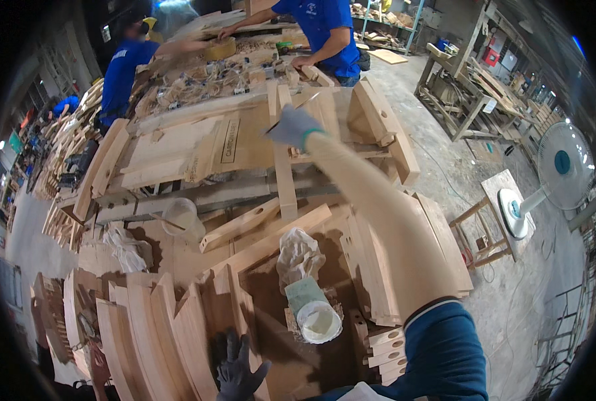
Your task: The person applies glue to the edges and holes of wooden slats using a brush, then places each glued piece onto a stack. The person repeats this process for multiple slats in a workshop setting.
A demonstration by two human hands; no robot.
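My left hand, in a dark grey glove, has its fingers spread over the curved wooden pieces at the front. My right arm stretches far across the bench; its hand, in a grey glove with a green cuff, is closed over an upright wooden slat. A thin light stick-like shape shows by the knuckles, and what the fingers hold is hidden. Between my arms a white tub of pale paste stands beside a crumpled white cloth. Two loose wooden bars lie beyond them.
A translucent bucket with a stick stands left of the bars, near a white rag. Flat cardboard covers part of the far bench. Two people in blue shirts work beyond it. On the right, a fan sits on a wooden stool.
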